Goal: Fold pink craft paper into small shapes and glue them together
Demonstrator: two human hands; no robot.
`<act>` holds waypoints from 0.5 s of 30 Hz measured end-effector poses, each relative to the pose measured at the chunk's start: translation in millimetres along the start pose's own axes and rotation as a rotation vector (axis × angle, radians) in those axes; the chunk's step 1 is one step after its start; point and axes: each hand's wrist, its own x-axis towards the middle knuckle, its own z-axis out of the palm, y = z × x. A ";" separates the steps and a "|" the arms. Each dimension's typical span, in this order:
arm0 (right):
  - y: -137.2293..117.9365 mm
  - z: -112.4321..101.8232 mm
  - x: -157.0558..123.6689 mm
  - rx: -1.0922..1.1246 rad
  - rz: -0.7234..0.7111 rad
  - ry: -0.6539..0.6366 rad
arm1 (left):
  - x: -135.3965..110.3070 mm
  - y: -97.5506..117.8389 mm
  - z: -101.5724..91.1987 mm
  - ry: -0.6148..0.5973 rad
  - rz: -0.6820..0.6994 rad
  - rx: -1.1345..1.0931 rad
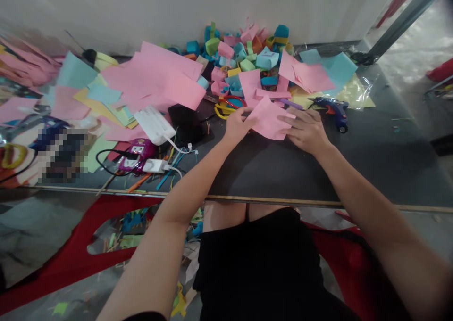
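A creased piece of pink paper [268, 119] is held up between my two hands above the dark table. My left hand [238, 125] grips its left edge, thumb and fingers closed on it. On the other side my right hand [306, 128] has its fingers laid over the right edge of the paper; the thumb is hidden. Close to the right hand lies a blue glue gun [336, 112] with an orange trigger. Behind the left hand are scissors with red and yellow handles [226, 108]. A purple stick-like item [290, 104] lies just behind the paper.
Small folded paper boxes [267, 58] in several colours are heaped against the wall. Large pink sheets [152, 78] cover the left side. A magenta power strip [138, 153], a white adapter [155, 125] and cables sit near the front left edge. Paper scraps litter the floor.
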 end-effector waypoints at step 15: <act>19.4 17.6 4.1 0.579 0.122 -0.098 | 3.0 6.4 -10.0 -0.400 0.526 0.444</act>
